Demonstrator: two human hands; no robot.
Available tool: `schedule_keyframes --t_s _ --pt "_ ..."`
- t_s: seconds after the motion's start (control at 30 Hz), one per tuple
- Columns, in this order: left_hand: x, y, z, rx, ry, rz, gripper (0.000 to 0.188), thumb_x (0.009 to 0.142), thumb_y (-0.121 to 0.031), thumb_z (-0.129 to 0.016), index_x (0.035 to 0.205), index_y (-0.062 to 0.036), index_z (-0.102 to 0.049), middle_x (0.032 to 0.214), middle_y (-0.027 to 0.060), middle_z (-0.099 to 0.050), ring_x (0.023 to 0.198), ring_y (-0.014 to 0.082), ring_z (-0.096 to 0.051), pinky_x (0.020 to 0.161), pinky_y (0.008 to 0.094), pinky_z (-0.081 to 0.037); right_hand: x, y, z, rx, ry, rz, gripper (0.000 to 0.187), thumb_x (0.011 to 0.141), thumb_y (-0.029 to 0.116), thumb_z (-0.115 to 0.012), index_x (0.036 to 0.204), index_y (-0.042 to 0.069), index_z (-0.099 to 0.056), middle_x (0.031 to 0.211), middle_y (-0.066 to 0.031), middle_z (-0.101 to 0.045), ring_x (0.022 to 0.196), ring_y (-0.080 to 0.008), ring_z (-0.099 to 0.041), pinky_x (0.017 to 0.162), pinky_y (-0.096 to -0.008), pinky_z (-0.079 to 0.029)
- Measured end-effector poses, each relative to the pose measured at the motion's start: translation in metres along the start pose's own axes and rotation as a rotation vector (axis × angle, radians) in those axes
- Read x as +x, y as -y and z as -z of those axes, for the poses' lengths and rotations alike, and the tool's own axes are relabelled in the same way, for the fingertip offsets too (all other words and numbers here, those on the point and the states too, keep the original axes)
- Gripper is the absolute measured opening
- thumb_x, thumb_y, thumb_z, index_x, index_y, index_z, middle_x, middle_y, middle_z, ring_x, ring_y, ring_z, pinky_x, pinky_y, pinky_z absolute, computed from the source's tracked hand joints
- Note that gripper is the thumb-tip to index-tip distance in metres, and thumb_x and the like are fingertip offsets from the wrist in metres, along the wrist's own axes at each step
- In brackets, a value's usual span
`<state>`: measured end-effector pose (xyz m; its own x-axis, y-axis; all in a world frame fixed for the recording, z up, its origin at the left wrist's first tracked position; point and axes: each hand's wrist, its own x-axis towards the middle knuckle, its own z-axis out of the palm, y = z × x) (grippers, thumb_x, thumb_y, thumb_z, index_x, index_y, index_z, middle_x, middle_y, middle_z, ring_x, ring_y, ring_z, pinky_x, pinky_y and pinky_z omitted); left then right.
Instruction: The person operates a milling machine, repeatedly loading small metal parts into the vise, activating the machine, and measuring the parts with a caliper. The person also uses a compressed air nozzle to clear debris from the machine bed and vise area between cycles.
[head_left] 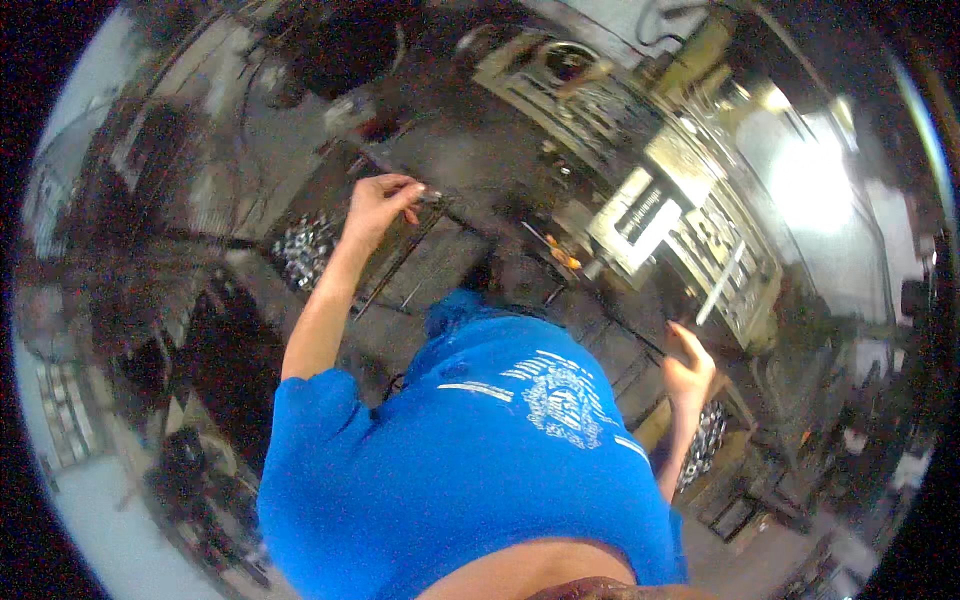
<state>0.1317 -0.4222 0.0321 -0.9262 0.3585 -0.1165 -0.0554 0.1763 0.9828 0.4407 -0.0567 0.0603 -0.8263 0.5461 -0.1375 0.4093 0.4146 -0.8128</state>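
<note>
My left hand (378,208) is raised at the left with thumb and fingers pinched together. Between its fingertips sits a small metal part (431,197), too blurred to tell its exact kind. Below that hand, to the left, lies a heap of small shiny metal parts (306,248). On the right, my right hand (689,372) has a finger stretched forward and the others partly hidden. Just ahead of its fingers is the lower end of a pale rod (720,287), and I see no grip on it. Beside my right wrist is another heap of small metal parts (707,440).
A large light-coloured machine (740,290) fills the right front, with a pale block bearing a dark plate (645,215). An orange object (565,257) lies near its edge. A dark frame edge (405,262) runs below my left hand. A bright light (812,185) glares at the right.
</note>
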Motion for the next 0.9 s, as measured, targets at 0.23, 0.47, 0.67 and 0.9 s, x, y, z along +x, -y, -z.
schedule_keyframes --t_s 0.23,0.47,0.67,0.9 --pt "-0.011 -0.062 -0.153 -0.225 0.461 0.023 0.013 0.079 -0.008 -0.063 0.086 0.0023 -0.063 0.071 0.0068 -0.063 0.055 0.0134 -0.058 0.051 0.0259 -0.049 0.034 0.102 -0.060 0.036 0.205 0.628 0.055 0.053 0.003 -0.061 0.108 0.003 -0.057 0.125 -0.0197 -0.045 0.107 -0.0333 -0.051 0.091 -0.0346 -0.042" --pt "-0.002 -0.071 -0.185 -0.217 0.677 0.068 0.014 0.080 -0.010 -0.063 0.088 0.0024 -0.062 0.074 0.0067 -0.063 0.057 0.0126 -0.058 0.054 0.0255 -0.048 0.044 0.063 -0.067 0.516 0.197 0.435 0.055 0.053 0.003 -0.058 0.108 0.005 -0.060 0.122 -0.0164 -0.048 0.098 -0.0219 -0.057 0.083 -0.0295 -0.045" --pt "0.035 -0.068 -0.187 -0.301 0.838 0.090 0.017 0.080 -0.009 -0.062 0.092 0.0027 -0.061 0.081 0.0087 -0.064 0.064 0.0144 -0.060 0.059 0.0269 -0.049 0.066 0.066 -0.079 0.672 0.080 0.393 0.057 0.055 0.001 -0.054 0.111 0.001 -0.058 0.116 -0.0123 -0.051 0.094 -0.0171 -0.057 0.083 -0.0278 -0.045" --pt "0.087 -0.061 -0.197 -0.444 0.969 0.133 0.018 0.082 -0.010 -0.059 0.095 0.0025 -0.061 0.083 0.0085 -0.065 0.068 0.0152 -0.061 0.058 0.0269 -0.051 0.089 0.099 -0.078 0.293 -0.312 0.401 0.073 0.051 -0.002 -0.054 0.123 0.002 -0.046 0.112 -0.0135 -0.055 0.103 -0.0258 -0.053 0.090 -0.0350 -0.041"
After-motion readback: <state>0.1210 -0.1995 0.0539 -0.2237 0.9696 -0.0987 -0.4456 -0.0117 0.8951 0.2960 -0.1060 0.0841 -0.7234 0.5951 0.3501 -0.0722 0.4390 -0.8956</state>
